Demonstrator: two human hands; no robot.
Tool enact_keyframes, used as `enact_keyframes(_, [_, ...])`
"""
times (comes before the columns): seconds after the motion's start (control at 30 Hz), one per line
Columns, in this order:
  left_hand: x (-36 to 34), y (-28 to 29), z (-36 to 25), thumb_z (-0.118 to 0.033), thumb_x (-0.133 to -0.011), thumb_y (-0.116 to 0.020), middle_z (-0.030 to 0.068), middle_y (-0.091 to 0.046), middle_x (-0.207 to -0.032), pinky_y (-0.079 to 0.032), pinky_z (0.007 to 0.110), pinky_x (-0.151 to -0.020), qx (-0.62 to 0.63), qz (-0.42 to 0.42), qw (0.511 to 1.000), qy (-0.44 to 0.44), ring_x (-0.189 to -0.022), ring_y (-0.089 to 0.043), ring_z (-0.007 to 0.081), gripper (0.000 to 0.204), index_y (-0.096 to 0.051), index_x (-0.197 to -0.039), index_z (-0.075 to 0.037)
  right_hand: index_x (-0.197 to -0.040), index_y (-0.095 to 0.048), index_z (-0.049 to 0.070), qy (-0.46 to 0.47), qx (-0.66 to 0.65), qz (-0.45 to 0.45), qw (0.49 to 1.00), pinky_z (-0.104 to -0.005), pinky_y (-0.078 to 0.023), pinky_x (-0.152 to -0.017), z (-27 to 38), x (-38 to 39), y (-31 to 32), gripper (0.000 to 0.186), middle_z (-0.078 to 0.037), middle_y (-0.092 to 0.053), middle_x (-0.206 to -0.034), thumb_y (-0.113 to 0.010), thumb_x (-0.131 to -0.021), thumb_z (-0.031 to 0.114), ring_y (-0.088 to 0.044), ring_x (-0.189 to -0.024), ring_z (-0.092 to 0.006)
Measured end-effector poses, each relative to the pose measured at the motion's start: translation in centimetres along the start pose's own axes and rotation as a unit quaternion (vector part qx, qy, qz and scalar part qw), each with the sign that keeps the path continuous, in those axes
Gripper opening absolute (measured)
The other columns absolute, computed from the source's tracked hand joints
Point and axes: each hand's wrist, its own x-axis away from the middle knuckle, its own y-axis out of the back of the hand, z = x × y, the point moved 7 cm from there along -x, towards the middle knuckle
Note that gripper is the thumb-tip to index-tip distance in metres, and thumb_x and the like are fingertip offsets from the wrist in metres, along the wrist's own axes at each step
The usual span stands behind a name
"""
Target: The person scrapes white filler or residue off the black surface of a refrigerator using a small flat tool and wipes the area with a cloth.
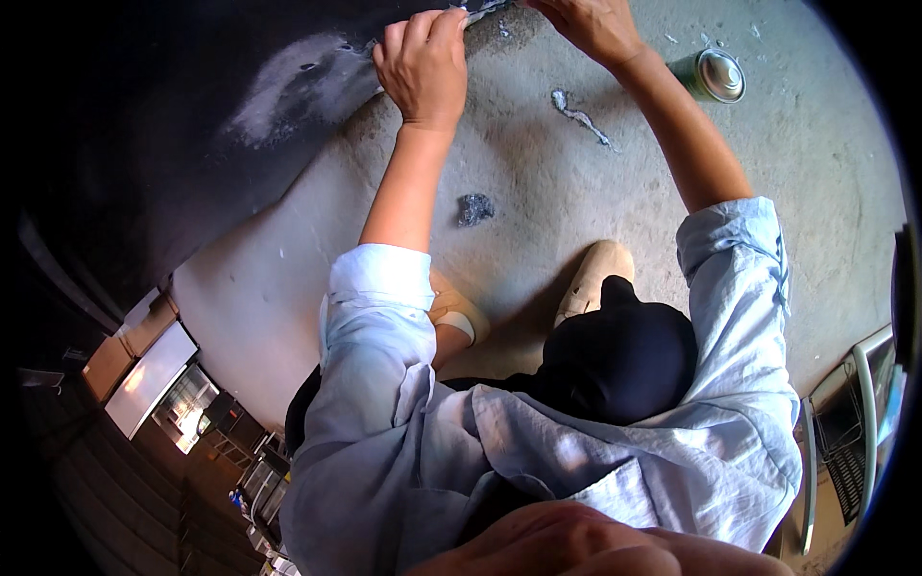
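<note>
At the top edge of the head view, my left hand has its fingers curled closed at the end of a thin, crumpled whitish strip. My right hand is just right of that strip, fingers bent toward it; the upper edge cuts off its fingertips, so what they pinch is hidden. Beside my left hand is a dark surface with a pale scuffed patch. A metal-topped can is to the right of my right forearm. On the floor between my arms lies a twisted silvery-white scrap.
A dark crumpled clump lies on the grey concrete floor, ahead of my tan shoes. Metal-framed items and cardboard are at the lower right. Boxes and clutter stand at the lower left.
</note>
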Motion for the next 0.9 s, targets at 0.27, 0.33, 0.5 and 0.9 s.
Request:
enact_keyframes(0.27, [-4.0, 2.1, -2.4, -0.022, -0.087, -0.076, -0.0025, -0.07, -0.09, -0.045, 0.042, -0.079, 0.046, -0.02, 0.999, -0.014, -0.089, -0.063, 0.0243, 0.007, -0.074, -0.092, -0.018, -0.087, -0.068, 0.016, 0.003, 0.022, -0.064, 0.998, -0.0398, -0.044, -0.073, -1.3, -1.2, 2.7, 0.009, -0.003, -0.059, -0.086, -0.074, -0.085, 0.022, -0.062, -0.079, -0.0245])
enact_keyframes(0.33, [-4.9, 2.6, -2.5, -0.023, -0.086, -0.076, -0.0029, -0.069, -0.088, -0.044, 0.042, -0.08, 0.049, -0.051, 0.997, -0.017, -0.09, -0.062, 0.0246, 0.007, -0.073, -0.09, -0.018, -0.087, -0.067, 0.016, -0.007, 0.02, -0.08, 0.997, -0.0399, -0.044, -0.073, -1.4, -2.0, 3.2, 0.009, -0.004, -0.059, -0.085, -0.074, -0.085, 0.021, -0.062, -0.079, -0.0252])
enact_keyframes(0.5, [-6.8, 2.9, -3.0, -0.023, -0.085, -0.078, -0.0029, -0.07, -0.086, -0.047, 0.039, -0.073, 0.027, -0.081, 0.996, -0.017, -0.082, -0.064, 0.0223, 0.006, -0.074, -0.087, -0.019, -0.085, -0.066, 0.015, -0.026, -0.009, -0.083, 0.996, -0.0411, -0.045, -0.071, -2.5, -3.1, 4.2, 0.009, -0.005, -0.06, -0.084, -0.073, -0.084, 0.019, -0.063, -0.08, -0.0273])
enact_keyframes(0.9, [-4.2, 0.3, -0.5, -0.017, -0.081, -0.08, 0.0024, -0.072, -0.079, -0.054, 0.04, -0.067, 0.057, -0.057, 0.997, -0.013, -0.071, -0.07, 0.0266, 0.005, -0.076, -0.084, -0.016, -0.084, -0.063, 0.014, -0.033, -0.017, -0.076, 0.996, -0.0414, -0.046, -0.069, -1.6, -1.5, -0.7, 0.009, -0.005, -0.058, -0.08, -0.071, -0.083, 0.017, -0.062, -0.075, -0.0276])
